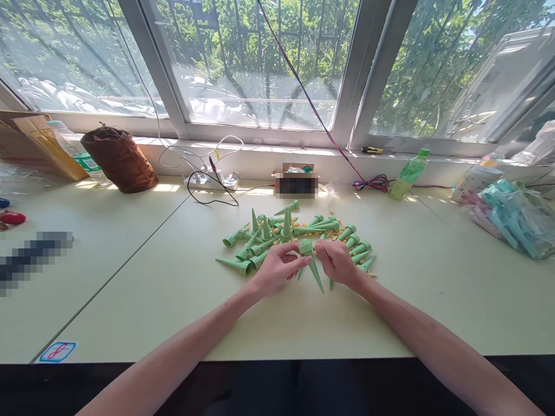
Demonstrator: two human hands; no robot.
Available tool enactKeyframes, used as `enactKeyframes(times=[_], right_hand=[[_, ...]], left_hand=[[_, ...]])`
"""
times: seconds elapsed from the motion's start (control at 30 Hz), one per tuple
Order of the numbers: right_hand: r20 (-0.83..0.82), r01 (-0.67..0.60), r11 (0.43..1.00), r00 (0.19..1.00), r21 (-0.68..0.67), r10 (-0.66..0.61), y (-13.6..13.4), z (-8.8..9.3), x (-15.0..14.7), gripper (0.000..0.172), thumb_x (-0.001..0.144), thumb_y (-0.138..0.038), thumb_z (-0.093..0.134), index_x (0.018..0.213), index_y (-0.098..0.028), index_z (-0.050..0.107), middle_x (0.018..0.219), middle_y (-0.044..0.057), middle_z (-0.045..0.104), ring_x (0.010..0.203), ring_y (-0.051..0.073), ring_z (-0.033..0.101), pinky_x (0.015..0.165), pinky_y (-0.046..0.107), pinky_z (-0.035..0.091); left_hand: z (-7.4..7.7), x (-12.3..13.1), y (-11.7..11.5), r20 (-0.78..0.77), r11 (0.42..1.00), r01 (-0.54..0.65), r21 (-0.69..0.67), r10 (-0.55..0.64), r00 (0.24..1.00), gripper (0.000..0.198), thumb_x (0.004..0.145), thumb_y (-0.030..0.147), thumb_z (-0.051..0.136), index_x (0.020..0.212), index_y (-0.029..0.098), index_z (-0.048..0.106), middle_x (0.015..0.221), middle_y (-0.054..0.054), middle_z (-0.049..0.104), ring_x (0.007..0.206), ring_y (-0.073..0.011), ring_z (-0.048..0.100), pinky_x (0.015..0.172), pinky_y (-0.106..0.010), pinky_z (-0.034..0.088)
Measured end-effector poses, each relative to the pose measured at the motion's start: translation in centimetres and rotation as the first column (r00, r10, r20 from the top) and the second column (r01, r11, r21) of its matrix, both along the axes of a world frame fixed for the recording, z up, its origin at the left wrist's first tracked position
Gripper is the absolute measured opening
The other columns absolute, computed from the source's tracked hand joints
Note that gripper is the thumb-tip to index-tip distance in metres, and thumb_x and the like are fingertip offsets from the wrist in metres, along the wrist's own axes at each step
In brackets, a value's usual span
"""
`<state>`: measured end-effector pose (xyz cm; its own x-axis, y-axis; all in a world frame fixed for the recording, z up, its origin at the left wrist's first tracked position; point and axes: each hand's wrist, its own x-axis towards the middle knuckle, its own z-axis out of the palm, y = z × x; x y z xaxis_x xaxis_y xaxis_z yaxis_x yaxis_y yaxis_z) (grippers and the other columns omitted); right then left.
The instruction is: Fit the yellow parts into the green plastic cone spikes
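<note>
My left hand (276,267) pinches a green plastic watering spike (316,275) near its ribbed cap, with the pointed tip slanting down to the right. Beside the cap, my right hand (339,263) is closed, thumb and fingers pressed together. Whatever those fingers may hold is too small or hidden to make out. Just beyond both hands lies a loose heap of similar spikes (240,264); a few of them stand upright with points up (287,226). Small yellowish pieces (336,234) are scattered among them.
At the back are a small open box (297,169), a power strip (207,180) with cables, and a green bottle (409,174). A brown cloth bag (120,160) and cardboard (41,144) stand left. Plastic-bagged turquoise items (515,214) lie right.
</note>
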<state>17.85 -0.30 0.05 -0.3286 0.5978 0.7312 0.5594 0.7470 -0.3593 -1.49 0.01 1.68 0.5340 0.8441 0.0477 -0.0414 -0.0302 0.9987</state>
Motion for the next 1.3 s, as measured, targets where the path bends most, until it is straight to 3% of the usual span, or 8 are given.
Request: enactKeyframes(times=[0.17, 0.3, 0.37, 0.53, 0.77, 0.87, 1.0, 1.3], right_hand=[[0.014, -0.006, 1.0, 1.0, 0.005, 0.006, 0.0, 0.2, -0.1, 0.04, 0.104, -0.027, 0.031, 0.064, -0.022, 0.028, 0.053, -0.006, 0.027, 0.045, 0.01, 0.023, 0.048, 0.026, 0.021], [0.027, -0.003, 1.0, 1.0, 0.002, 0.003, 0.0, 0.2, -0.1, 0.039, 0.104, -0.027, 0.03, 0.065, -0.022, 0.028, 0.053, -0.006, 0.027, 0.046, 0.01, 0.023, 0.049, 0.026, 0.022], [0.026, 0.013, 1.0, 1.0, 0.01, -0.014, 0.0, 0.1, -0.2, 0.039, 0.104, -0.028, 0.03, 0.065, -0.022, 0.028, 0.053, -0.006, 0.029, 0.046, 0.01, 0.024, 0.049, 0.026, 0.022], [-0.071, 0.098, 0.993, 0.993, 0.063, -0.094, 0.0, -0.1, -0.5, 0.038, 0.103, -0.025, 0.034, 0.066, -0.022, 0.028, 0.054, -0.006, 0.028, 0.047, 0.01, 0.022, 0.048, 0.026, 0.021], [-0.113, 0.095, 0.993, 0.99, 0.074, -0.087, -0.1, 0.0, -0.5, 0.037, 0.103, -0.027, 0.034, 0.067, -0.022, 0.031, 0.056, -0.005, 0.032, 0.048, 0.01, 0.026, 0.049, 0.025, 0.025], [-0.051, 0.045, 0.995, 0.998, 0.093, -0.04, -0.2, -0.1, -0.5, 0.035, 0.104, -0.027, 0.033, 0.069, -0.022, 0.036, 0.057, -0.004, 0.035, 0.05, 0.011, 0.029, 0.05, 0.025, 0.027], [-0.007, 0.012, 0.997, 1.0, 0.078, -0.011, -0.3, -0.2, -0.6, 0.035, 0.104, -0.027, 0.032, 0.07, -0.022, 0.039, 0.058, -0.004, 0.038, 0.051, 0.011, 0.03, 0.051, 0.024, 0.027], [0.027, 0.006, 0.999, 1.0, 0.032, -0.007, -0.3, -0.2, -0.2, 0.038, 0.104, -0.031, 0.03, 0.067, -0.022, 0.035, 0.055, -0.004, 0.038, 0.048, 0.011, 0.03, 0.05, 0.025, 0.026]], left_hand=[[-0.4, 0.2, -0.1, -0.034, 0.98, -0.097, 0.175, 0.104, 0.994, 0.037, 0.074, 0.039, 0.078, 0.099, 0.015, 0.065, 0.056, 0.007, 0.043, 0.046, -0.0061, 0.039, 0.046, -0.02, 0.034], [-0.6, 0.4, -0.2, -0.064, 0.909, -0.154, 0.387, 0.193, 0.979, 0.029, 0.077, 0.036, 0.076, 0.097, 0.016, 0.07, 0.077, 0.001, 0.052, 0.055, -0.0061, 0.044, 0.05, -0.021, 0.039], [-0.5, 0.4, -0.2, -0.09, 0.908, -0.138, 0.396, 0.188, 0.978, 0.027, 0.08, 0.036, 0.072, 0.099, 0.017, 0.069, 0.078, 0.001, 0.053, 0.054, -0.0059, 0.043, 0.05, -0.02, 0.04], [-0.2, 0.4, -0.3, -0.082, 0.967, -0.132, 0.219, 0.153, 0.985, 0.032, 0.078, 0.039, 0.073, 0.1, 0.018, 0.062, 0.079, 0.001, 0.058, 0.051, -0.0053, 0.044, 0.045, -0.019, 0.038], [0.4, 0.3, -0.2, -0.08, 1.0, -0.021, -0.023, 0.02, 0.997, 0.043, 0.087, 0.054, 0.057, 0.074, 0.013, 0.063, 0.064, 0.0, 0.056, 0.044, -0.0066, 0.045, 0.039, -0.019, 0.032], [0.4, 0.3, -0.1, -0.034, 0.979, 0.067, -0.195, -0.075, 0.997, 0.06, 0.089, 0.064, 0.047, 0.071, 0.01, 0.067, 0.062, -0.005, 0.06, 0.043, -0.0082, 0.046, 0.038, -0.021, 0.032], [0.2, 0.3, 0.0, 0.032, 0.938, 0.178, -0.299, -0.176, 0.984, 0.073, 0.087, 0.072, 0.041, 0.076, 0.006, 0.072, 0.067, -0.011, 0.064, 0.042, -0.0083, 0.046, 0.038, -0.022, 0.032], [0.1, 0.1, 0.3, 0.14, 0.903, 0.244, -0.353, -0.206, 0.968, 0.062, 0.087, 0.064, 0.05, 0.084, 0.007, 0.073, 0.072, -0.01, 0.065, 0.042, -0.0065, 0.044, 0.038, -0.021, 0.032]])
